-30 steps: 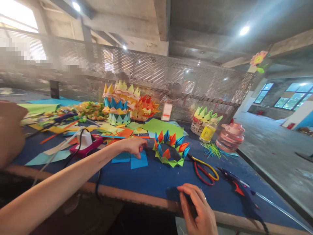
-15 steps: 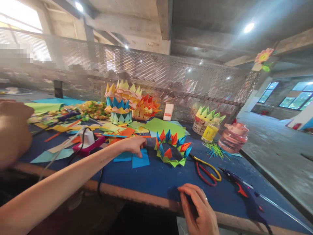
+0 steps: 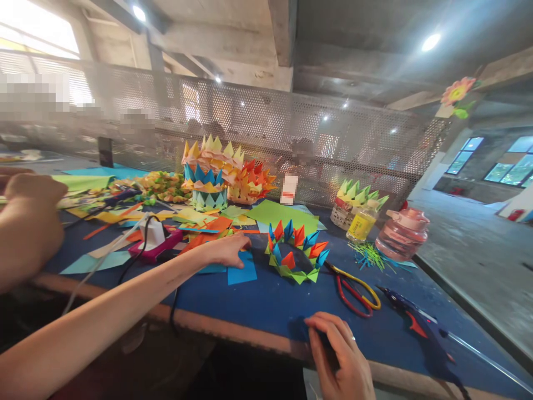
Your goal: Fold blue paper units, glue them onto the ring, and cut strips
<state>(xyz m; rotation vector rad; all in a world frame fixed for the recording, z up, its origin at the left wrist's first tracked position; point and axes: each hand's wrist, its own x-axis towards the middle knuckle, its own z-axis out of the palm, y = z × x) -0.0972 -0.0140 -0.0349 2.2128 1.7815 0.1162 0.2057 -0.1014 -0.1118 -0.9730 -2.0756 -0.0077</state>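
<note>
My left hand (image 3: 230, 250) reaches across the table just above a blue paper square (image 3: 244, 271), thumb and bent fingers apart. Whether its fingertips touch the paper is unclear. Right of it stands a folded-paper crown (image 3: 296, 256) with green base and orange and blue points. My right hand (image 3: 339, 350), a ring on one finger, rests at the table's front edge, fingers loosely curved and thumb apart, holding nothing. Beyond it lie scissors (image 3: 356, 294) with red and yellow handles and a dark blue glue gun (image 3: 420, 319) with a clear stick.
Paper scraps (image 3: 210, 222) and a pink power strip (image 3: 156, 247) with cords lie left. Finished crowns (image 3: 208, 197), a green sheet (image 3: 285, 216), a yellow-labelled bottle (image 3: 362, 222) and a pink bottle (image 3: 402, 234) stand or lie farther back. Another person's hand (image 3: 35, 214) is at far left.
My left hand's fingers have shifted slightly over the blue paper. My right hand stays at the edge. The whole view has turned a little left.
</note>
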